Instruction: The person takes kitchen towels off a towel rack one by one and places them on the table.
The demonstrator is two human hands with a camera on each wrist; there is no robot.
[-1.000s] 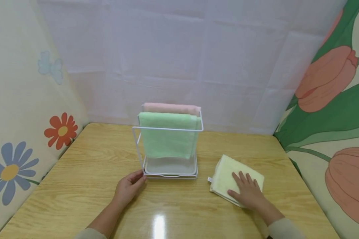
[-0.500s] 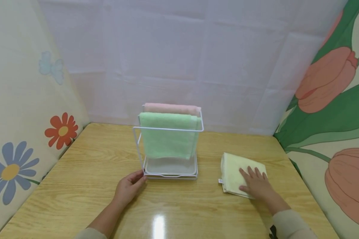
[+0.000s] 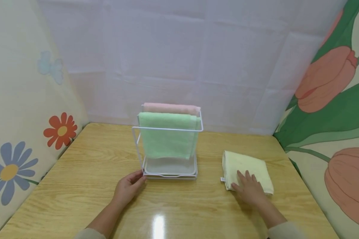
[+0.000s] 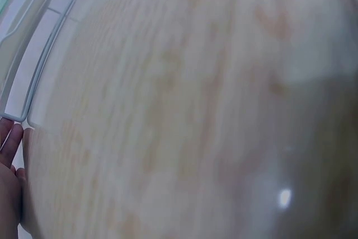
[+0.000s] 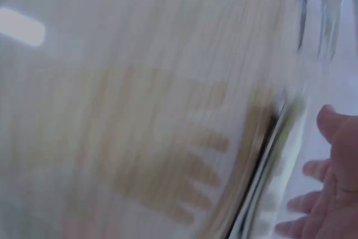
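Observation:
A white wire towel rack (image 3: 167,129) stands mid-table, with a green towel (image 3: 169,139) draped over one bar and a pink towel (image 3: 170,108) over the bar behind. My left hand (image 3: 128,188) holds the rack's lower front-left corner between thumb and fingers. To the right lies a folded pale yellow towel (image 3: 242,162) with a small white tag at its left edge. Over the towel's front edge is my right hand (image 3: 249,191), fingers spread and straight. The right wrist view shows this hand (image 5: 335,183) raised beside the towel's edge, holding nothing.
A shallow white tray (image 3: 170,166) sits in the rack's base. The wooden table (image 3: 92,159) runs back to a white cloth backdrop (image 3: 167,59). Flower-printed panels stand along the left and right sides.
The yellow towel has shifted right and turned slightly under my right hand. That hand has since drawn back toward the towel's front edge. My left hand stays at the rack corner.

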